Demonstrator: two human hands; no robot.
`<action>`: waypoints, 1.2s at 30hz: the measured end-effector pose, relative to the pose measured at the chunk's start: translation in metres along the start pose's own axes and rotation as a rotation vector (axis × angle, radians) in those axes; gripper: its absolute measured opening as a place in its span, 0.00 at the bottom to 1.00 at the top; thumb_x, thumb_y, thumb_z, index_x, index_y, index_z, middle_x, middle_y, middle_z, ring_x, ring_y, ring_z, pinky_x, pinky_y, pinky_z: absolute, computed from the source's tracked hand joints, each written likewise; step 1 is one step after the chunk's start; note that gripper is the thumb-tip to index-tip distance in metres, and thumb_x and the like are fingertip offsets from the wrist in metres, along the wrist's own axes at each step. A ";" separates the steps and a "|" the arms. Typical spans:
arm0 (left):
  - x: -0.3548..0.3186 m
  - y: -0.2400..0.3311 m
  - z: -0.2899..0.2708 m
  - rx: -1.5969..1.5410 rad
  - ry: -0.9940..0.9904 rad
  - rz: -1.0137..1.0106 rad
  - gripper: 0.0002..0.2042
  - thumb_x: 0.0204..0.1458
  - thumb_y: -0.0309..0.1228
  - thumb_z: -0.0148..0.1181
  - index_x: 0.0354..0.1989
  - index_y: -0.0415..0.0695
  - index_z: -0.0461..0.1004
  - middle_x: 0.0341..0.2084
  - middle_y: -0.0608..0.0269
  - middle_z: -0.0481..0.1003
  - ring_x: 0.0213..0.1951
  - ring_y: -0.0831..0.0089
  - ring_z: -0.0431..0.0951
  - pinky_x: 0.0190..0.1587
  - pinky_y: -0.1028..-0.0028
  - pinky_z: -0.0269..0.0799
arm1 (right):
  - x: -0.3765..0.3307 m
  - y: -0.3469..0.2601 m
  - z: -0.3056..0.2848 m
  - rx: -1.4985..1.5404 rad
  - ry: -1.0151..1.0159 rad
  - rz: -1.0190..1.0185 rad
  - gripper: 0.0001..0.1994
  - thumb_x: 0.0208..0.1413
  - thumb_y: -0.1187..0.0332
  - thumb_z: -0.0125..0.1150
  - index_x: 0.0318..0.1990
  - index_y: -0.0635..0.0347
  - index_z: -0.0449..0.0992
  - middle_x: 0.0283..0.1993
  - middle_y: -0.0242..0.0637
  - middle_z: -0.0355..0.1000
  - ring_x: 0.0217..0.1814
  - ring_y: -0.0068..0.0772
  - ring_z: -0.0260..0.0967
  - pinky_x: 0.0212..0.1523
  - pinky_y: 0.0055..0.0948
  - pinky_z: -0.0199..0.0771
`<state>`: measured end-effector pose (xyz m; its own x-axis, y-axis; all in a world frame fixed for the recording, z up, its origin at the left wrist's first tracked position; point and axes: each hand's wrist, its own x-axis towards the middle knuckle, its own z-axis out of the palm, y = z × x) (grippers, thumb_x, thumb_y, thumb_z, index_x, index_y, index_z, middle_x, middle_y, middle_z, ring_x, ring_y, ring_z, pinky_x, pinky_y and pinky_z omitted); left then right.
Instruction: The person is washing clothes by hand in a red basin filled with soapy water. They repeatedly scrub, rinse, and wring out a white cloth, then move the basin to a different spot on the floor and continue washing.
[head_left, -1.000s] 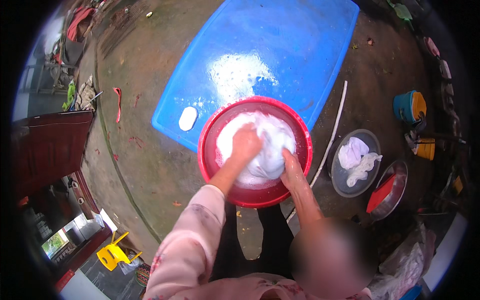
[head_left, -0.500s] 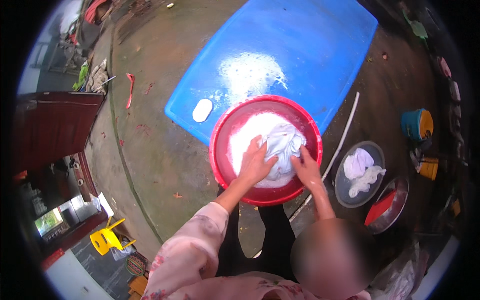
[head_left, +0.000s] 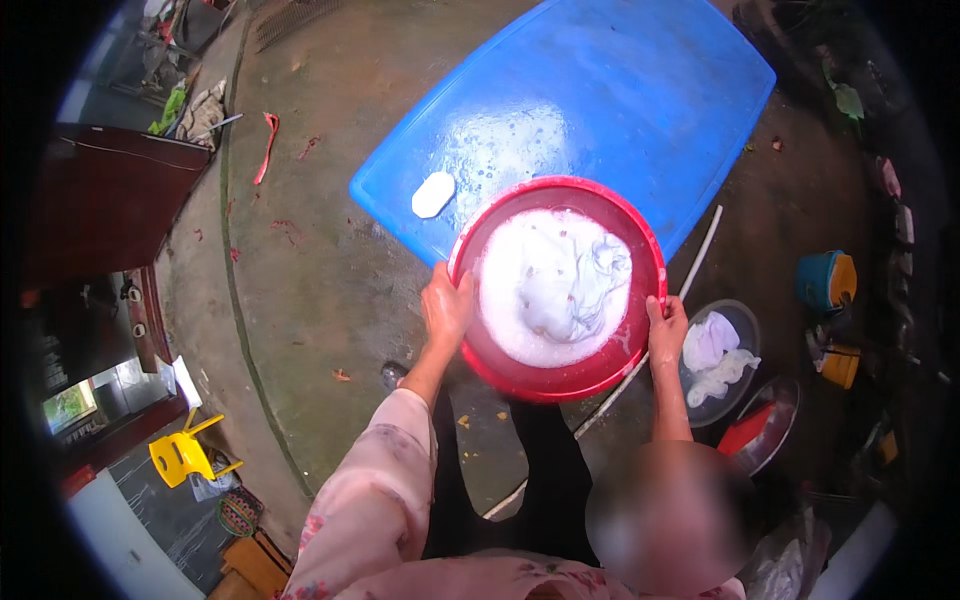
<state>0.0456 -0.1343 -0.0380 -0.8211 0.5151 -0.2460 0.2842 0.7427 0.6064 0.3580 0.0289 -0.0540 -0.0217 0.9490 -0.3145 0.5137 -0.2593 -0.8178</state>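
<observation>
A round red basin [head_left: 553, 389] sits at the near end of a blue table [head_left: 640, 110], partly over its edge. Inside it, a white cloth [head_left: 585, 285] lies in foamy, soapy water [head_left: 510, 325]. My left hand [head_left: 446, 303] grips the basin's left rim. On the right rim, my right hand [head_left: 667, 330] is closed with the fingers wrapped over the edge. Both hands are out of the water. A white block [head_left: 434, 195] with cut corners rests on the table left of the basin.
To the right on the ground stand a grey basin [head_left: 757, 325] with pale cloths [head_left: 722, 375] and a metal bowl [head_left: 790, 432] holding a red item [head_left: 745, 430]. A white pipe [head_left: 703, 250] runs beside the table. A yellow chair [head_left: 182, 457] stands at lower left.
Both hands have left the cloth and moved outward to the basin's rims. The cloth now lies loose in the foam. The view has shifted slightly.
</observation>
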 end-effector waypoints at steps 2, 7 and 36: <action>0.001 -0.018 -0.022 -0.103 0.034 -0.068 0.14 0.47 0.35 0.62 0.36 0.36 0.74 0.26 0.43 0.77 0.31 0.49 0.79 0.37 0.58 0.73 | -0.027 -0.023 0.014 -0.049 0.063 -0.083 0.11 0.56 0.63 0.62 0.33 0.63 0.73 0.28 0.29 0.68 0.31 0.21 0.61 0.33 0.26 0.64; -0.047 -0.074 -0.078 -0.175 -0.043 -0.230 0.19 0.46 0.41 0.65 0.33 0.35 0.72 0.32 0.38 0.76 0.37 0.44 0.77 0.40 0.55 0.72 | -0.108 -0.084 0.027 -0.023 0.063 -0.178 0.13 0.57 0.60 0.62 0.32 0.61 0.72 0.28 0.27 0.67 0.30 0.21 0.60 0.30 0.25 0.63; -0.221 -0.426 -0.762 -0.420 0.617 -0.917 0.17 0.46 0.43 0.63 0.30 0.38 0.76 0.24 0.43 0.77 0.30 0.47 0.79 0.36 0.56 0.73 | -0.703 -0.520 0.420 -0.127 -0.799 -0.550 0.08 0.50 0.78 0.56 0.24 0.60 0.63 0.23 0.27 0.63 0.26 0.18 0.55 0.29 0.24 0.61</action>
<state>-0.2713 -0.8902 0.3339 -0.7665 -0.5164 -0.3819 -0.6263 0.4689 0.6229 -0.2545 -0.5785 0.3896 -0.8367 0.5183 -0.1769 0.3456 0.2491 -0.9047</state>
